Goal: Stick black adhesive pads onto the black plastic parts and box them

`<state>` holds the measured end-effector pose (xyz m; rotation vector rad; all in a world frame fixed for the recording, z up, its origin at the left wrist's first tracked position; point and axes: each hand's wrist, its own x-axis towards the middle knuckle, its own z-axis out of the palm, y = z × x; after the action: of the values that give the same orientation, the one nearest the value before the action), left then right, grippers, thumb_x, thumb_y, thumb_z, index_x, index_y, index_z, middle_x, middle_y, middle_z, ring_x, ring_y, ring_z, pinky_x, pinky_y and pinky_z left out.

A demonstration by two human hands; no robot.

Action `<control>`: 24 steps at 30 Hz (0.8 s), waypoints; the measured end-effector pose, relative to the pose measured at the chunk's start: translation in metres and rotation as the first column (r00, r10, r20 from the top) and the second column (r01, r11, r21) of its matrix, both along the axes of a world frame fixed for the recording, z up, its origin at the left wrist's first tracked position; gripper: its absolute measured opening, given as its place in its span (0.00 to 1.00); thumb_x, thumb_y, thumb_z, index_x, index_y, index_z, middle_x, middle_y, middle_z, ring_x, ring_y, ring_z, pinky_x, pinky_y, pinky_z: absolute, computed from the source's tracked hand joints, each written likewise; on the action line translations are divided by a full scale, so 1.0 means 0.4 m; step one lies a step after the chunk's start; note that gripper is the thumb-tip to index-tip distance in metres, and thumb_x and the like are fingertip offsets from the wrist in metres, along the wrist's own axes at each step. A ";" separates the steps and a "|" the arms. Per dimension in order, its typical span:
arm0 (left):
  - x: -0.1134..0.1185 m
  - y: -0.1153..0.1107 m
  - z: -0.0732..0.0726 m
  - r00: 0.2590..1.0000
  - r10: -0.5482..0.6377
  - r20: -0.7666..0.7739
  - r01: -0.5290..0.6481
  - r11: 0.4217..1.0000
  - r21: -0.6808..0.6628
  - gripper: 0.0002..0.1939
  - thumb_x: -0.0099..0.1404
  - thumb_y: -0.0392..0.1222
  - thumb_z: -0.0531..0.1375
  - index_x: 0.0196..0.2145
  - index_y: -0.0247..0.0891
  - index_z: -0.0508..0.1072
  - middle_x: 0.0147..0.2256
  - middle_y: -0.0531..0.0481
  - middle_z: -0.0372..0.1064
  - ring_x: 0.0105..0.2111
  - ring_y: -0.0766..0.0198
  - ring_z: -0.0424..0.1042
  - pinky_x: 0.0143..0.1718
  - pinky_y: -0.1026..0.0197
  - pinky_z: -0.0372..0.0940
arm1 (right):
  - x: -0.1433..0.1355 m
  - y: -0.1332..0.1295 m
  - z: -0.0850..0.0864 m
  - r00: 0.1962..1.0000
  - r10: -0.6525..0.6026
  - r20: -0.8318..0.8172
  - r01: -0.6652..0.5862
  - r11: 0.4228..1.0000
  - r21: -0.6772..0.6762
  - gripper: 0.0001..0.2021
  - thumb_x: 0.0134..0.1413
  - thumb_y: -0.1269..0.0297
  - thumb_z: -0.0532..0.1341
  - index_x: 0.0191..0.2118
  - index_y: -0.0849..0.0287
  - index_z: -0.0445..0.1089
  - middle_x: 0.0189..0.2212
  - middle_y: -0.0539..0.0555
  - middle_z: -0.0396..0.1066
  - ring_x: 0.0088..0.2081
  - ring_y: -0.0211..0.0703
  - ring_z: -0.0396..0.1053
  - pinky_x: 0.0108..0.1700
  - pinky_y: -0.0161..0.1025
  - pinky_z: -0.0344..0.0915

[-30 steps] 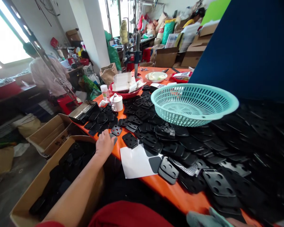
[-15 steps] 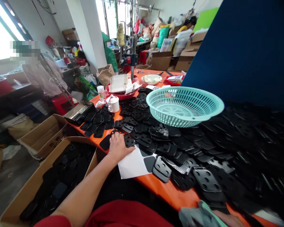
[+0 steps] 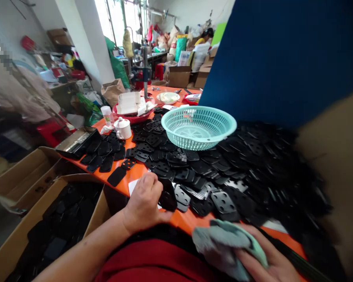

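Note:
My left hand (image 3: pixel 144 201) is closed on a black plate (image 3: pixel 167 195), held above the table's front edge with the thumb toward me. White paper (image 3: pixel 132 187) shows partly behind that hand. My right hand (image 3: pixel 261 254), at the lower right, grips a crumpled grey-green cloth (image 3: pixel 223 244). Many black plates with round holes cover the orange table (image 3: pixel 176 220); a silver-looking one (image 3: pixel 181 199) lies just right of the held plate. One flat black pad (image 3: pixel 117 176) rests to the left of my left hand.
A turquoise basket (image 3: pixel 200 129) sits on the plates. Behind are a lidded white cup (image 3: pixel 123 128) and a red tray (image 3: pixel 135 118). A cardboard box (image 3: pixel 91 219) of black pieces stands at left. A blue panel (image 3: pixel 261 70) rises at right. People are in the background.
The view has turned right. My left hand has drawn back from the table and now has a black plate. My right hand with the cloth has come further into view.

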<state>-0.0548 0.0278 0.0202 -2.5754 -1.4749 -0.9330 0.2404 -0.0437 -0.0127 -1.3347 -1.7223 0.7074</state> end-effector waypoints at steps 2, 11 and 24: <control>0.036 -0.029 0.017 0.977 -0.213 -0.032 0.212 0.977 -0.024 0.14 0.51 0.47 0.64 0.31 0.37 0.66 0.37 0.42 0.62 0.37 0.55 0.63 0.37 0.53 0.67 | -0.058 0.009 0.048 0.975 -0.015 -0.220 -0.014 0.992 -0.129 0.14 0.57 0.56 0.63 0.46 0.55 0.72 0.35 0.54 0.78 0.32 0.46 0.76 0.32 0.33 0.73; 0.075 -0.078 0.035 0.772 -0.626 -0.115 0.634 0.772 0.052 0.10 0.69 0.37 0.53 0.32 0.37 0.71 0.42 0.43 0.73 0.49 0.54 0.66 0.50 0.53 0.62 | -0.172 0.024 0.070 0.875 -0.108 -0.472 -0.156 0.860 -0.486 0.08 0.45 0.61 0.66 0.28 0.59 0.70 0.24 0.49 0.68 0.27 0.39 0.64 0.29 0.34 0.64; 0.121 -0.079 0.032 0.518 -0.244 0.820 0.807 0.455 -0.375 0.12 0.63 0.48 0.65 0.38 0.36 0.77 0.36 0.43 0.75 0.40 0.58 0.74 0.45 0.55 0.68 | -0.227 0.002 0.062 0.332 -0.544 -0.770 -0.517 0.578 -0.631 0.10 0.44 0.58 0.69 0.25 0.57 0.70 0.24 0.51 0.72 0.29 0.42 0.71 0.37 0.39 0.72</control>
<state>-0.0066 -0.0039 0.0332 -3.8109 -1.1476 -1.8638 0.1494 -0.0431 0.0121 -0.9763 -0.2222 2.0103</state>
